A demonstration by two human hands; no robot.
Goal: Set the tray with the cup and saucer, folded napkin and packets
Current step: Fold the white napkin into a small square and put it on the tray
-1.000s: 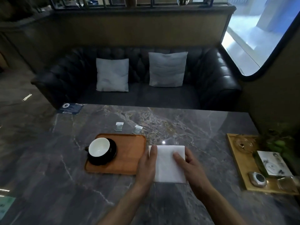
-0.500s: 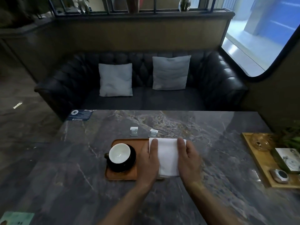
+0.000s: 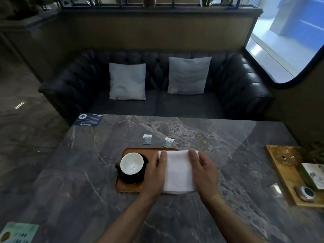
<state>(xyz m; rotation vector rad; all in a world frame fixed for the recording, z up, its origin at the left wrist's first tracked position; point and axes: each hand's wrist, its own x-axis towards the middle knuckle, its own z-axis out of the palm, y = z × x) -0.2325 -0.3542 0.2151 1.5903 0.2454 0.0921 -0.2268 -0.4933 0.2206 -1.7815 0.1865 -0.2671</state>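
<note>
A wooden tray (image 3: 128,188) lies on the marble table. On its left part stands a white-lined cup (image 3: 131,163) on a black saucer (image 3: 140,178). A folded white napkin (image 3: 178,171) covers the tray's right part and overhangs its right edge. My left hand (image 3: 155,174) holds the napkin's left side and my right hand (image 3: 204,171) holds its right side, fingers pointing away from me. Two small packets, one (image 3: 147,139) and another (image 3: 168,142), lie on the table just beyond the tray.
A second wooden tray (image 3: 280,174) with glassware and a small box sits at the table's right edge. A dark card (image 3: 88,119) lies at the far left corner, a green leaflet (image 3: 17,233) at the near left. A black sofa stands behind the table.
Both hands have carried the napkin leftwards from the bare table onto the right part of the tray. The camera view has shifted, so the tray appears more central.
</note>
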